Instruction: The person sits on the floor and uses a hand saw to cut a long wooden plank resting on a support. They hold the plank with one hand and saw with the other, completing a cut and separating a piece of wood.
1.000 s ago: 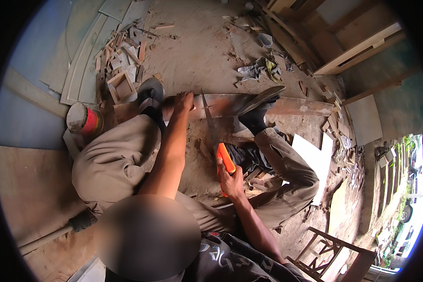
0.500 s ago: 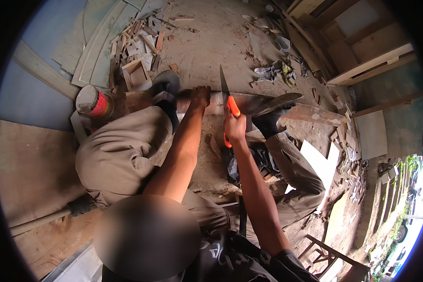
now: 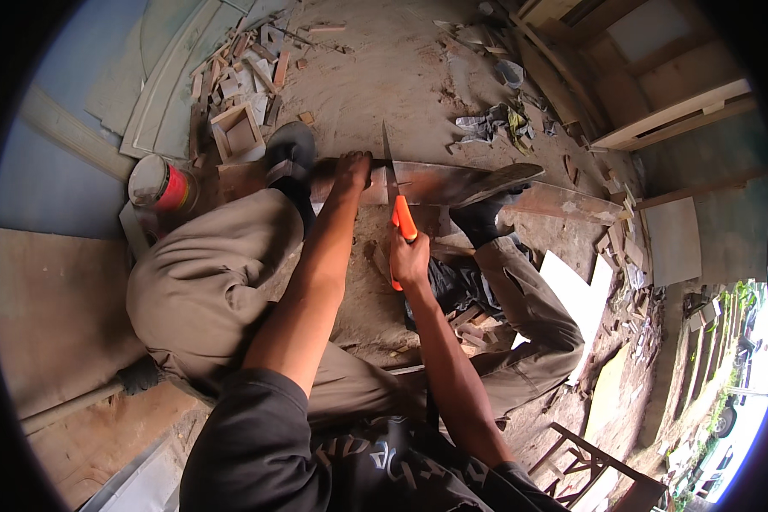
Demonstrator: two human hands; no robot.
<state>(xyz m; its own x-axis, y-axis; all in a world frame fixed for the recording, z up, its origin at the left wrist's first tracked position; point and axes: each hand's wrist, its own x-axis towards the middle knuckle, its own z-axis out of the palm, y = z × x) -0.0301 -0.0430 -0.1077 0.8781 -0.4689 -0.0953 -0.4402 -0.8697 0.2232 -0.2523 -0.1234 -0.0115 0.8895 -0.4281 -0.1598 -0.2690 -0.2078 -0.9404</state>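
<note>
So, compared with half a second ago, the orange-handled saw (image 3: 406, 219) has been pulled back a bit, its blade lying across the board (image 3: 433, 181) between the two feet (image 3: 290, 152). The right hand (image 3: 412, 256) is clamped around the handle. The left hand (image 3: 355, 168) is down on the board just left of the blade, can't tell how tightly it's curled.
</note>
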